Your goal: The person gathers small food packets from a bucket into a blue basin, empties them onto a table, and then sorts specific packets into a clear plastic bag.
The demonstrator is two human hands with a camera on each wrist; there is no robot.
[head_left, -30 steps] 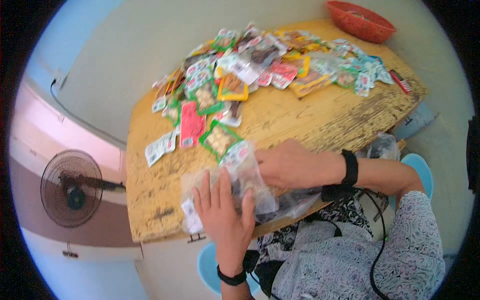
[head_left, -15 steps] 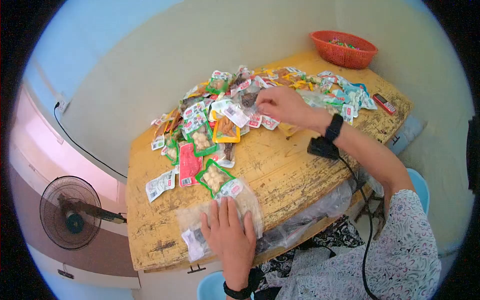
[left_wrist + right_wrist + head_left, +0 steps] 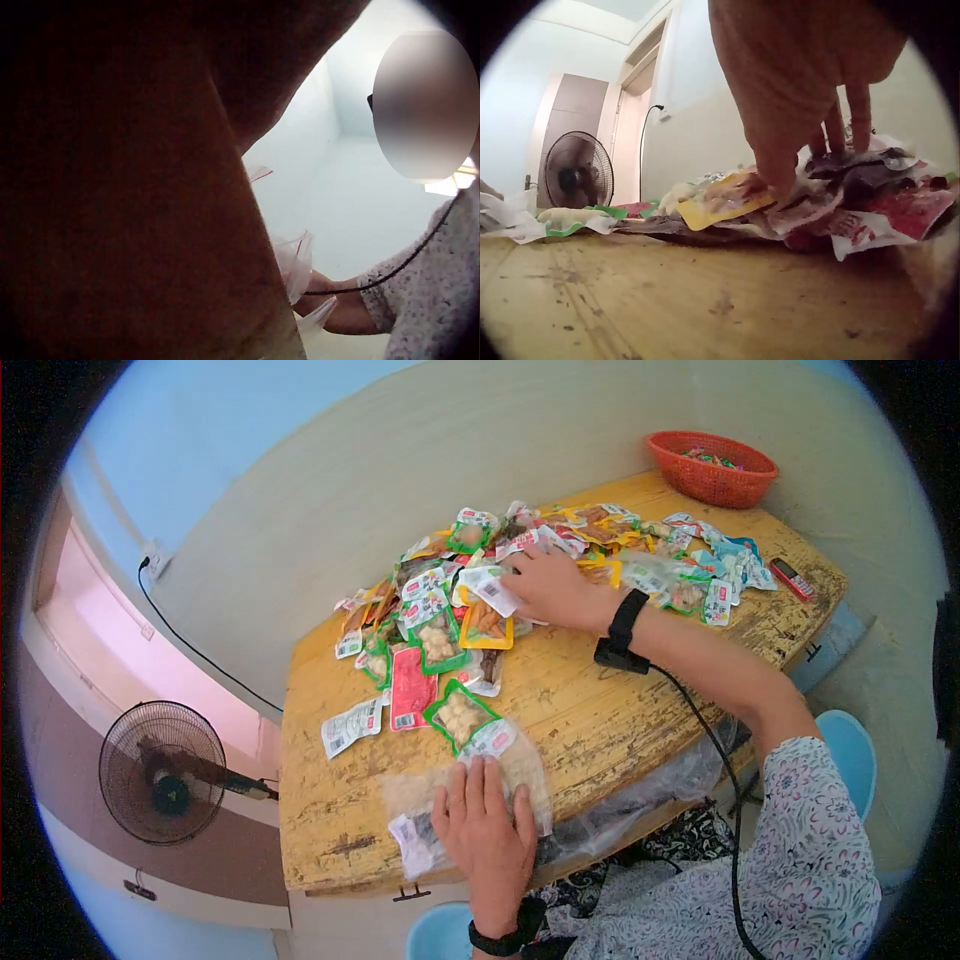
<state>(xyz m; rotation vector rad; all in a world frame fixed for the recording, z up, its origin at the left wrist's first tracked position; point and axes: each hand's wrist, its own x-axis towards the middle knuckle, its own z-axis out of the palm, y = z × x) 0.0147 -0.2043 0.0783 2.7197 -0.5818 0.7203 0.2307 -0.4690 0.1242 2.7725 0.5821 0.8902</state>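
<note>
Across a worn yellow counter (image 3: pixel 590 710), I see a heap of snack packets (image 3: pixel 490 588) spread along the far side. Near the front edge lies a clear plastic bag (image 3: pixel 408 792). My right hand (image 3: pixel 560 590) reaches into the heap, thumb and fingers apart, touching packets; my left hand (image 3: pixel 488 835) rests flat on the bag, fingers straight. One green-edged packet (image 3: pixel 461 717) overlaps the bag's far edge; I cannot tell whether it sits partly inside. I judge that pulling from beneath could slide neighbouring packets loose, and lifting the left hand could let the thin bag shift.
</note>
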